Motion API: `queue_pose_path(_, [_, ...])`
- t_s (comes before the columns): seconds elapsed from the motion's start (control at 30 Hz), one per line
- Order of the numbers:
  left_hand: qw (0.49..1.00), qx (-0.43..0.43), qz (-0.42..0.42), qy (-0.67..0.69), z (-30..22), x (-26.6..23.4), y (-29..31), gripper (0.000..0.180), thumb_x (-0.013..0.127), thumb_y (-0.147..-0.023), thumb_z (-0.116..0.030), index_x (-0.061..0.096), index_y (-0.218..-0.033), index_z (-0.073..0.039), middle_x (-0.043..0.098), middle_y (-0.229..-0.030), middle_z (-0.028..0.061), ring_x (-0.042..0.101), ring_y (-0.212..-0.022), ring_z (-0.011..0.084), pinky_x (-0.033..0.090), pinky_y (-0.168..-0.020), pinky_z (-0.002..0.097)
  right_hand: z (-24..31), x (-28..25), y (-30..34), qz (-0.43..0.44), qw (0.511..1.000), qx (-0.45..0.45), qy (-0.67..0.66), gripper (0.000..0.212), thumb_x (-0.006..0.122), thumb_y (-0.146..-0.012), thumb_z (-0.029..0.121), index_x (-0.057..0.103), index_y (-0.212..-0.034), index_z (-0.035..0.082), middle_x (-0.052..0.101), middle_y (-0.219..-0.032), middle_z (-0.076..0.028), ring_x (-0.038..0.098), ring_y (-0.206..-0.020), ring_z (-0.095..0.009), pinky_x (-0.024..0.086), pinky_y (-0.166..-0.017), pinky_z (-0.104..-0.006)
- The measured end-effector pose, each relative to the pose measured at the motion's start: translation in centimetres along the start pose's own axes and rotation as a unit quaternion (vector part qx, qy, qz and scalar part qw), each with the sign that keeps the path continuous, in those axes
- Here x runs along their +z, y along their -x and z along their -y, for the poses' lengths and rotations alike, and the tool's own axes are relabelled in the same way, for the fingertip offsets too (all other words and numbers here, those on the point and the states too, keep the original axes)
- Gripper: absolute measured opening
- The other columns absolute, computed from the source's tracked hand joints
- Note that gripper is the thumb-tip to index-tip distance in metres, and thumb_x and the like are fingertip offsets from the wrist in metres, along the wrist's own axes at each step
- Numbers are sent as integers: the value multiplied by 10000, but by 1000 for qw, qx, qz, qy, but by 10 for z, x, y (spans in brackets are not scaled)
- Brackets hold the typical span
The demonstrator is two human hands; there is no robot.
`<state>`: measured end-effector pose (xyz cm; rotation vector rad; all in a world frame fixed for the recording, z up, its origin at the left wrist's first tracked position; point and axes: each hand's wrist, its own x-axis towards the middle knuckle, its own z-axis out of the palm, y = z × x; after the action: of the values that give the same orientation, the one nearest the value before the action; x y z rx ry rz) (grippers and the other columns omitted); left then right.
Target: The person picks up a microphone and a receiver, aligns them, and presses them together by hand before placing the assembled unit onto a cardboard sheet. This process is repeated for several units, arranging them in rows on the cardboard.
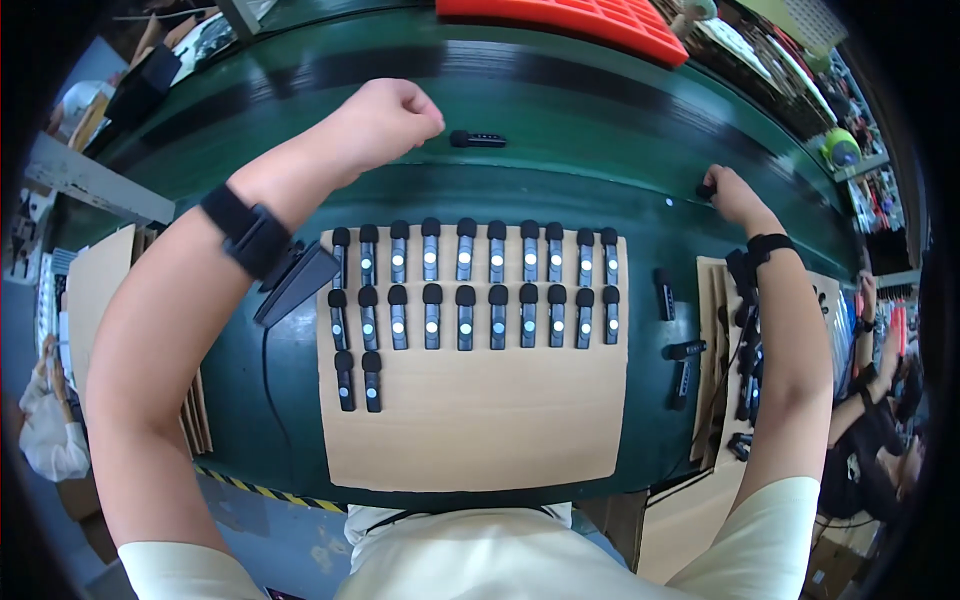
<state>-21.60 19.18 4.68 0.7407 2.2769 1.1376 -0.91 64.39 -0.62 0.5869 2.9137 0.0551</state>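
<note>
Neat rows of small black microphones (465,262) with foam tops and pale round spots lie on a cardboard sheet (470,430); the lowest row holds two, at its left end. Beyond the sheet, my left hand (392,118) is closed with its fingers curled; whatever they hold is hidden. Just right of it, a single microphone (485,140) lies sideways on the green bench, apart from the fingers. At the far right, my right hand (738,196) pinches a small black thing (706,190), seemingly a microphone's foam end; the rest is covered.
Loose microphones (665,295) lie right of the sheet, beside stacked cardboard (708,350) bearing more black pieces. A black flat device (300,285) with a cable is by my left forearm. An orange-red tray (570,22) stands at the back. Other people work at both sides.
</note>
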Motion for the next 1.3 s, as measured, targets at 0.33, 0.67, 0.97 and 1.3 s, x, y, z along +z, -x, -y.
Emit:
queue_pose_path(0.33, [941, 90, 23, -324, 38, 16, -61, 302, 713, -818, -192, 664, -1053, -9, 693, -950, 177, 652, -944, 342, 509, -842, 396, 96, -51, 45, -14, 941, -65, -331, 257, 683, -872, 84, 574, -1089, 2, 599, -898, -26, 605, -880, -159, 482, -806, -286])
queue_pose_path(0.67, [956, 48, 19, -287, 24, 1, -41, 266, 682, -844, -123, 609, -1060, 14, 685, -920, 134, 668, -867, 237, 520, -803, 338, 243, -36, 213, -97, 755, -178, -624, 302, 747, -783, -7, 626, -1059, 8, 634, -963, -57, 580, -889, -140, 463, -831, -271])
queue_pose_path(0.97, [958, 149, 29, 243, -4, 10, 114, 281, 626, -888, -4, 592, -1164, 28, 665, -1014, 89, 654, -913, 139, 517, -810, 252, 293, -5, 236, -133, 661, -182, -716, 307, 738, -765, -75, 632, -1046, -6, 650, -989, -94, 600, -884, -170, 471, -819, -272])
queue_pose_path(1.3, [936, 177, -107, 286, 48, 64, 226, 318, 734, -761, 98, 604, -1042, 24, 645, -1049, 106, 619, -951, 166, 496, -861, 282, 303, 15, 234, -110, 691, -216, -681, 294, 744, -755, -67, 627, -1017, -2, 610, -930, -78, 568, -855, -158, 453, -769, -261])
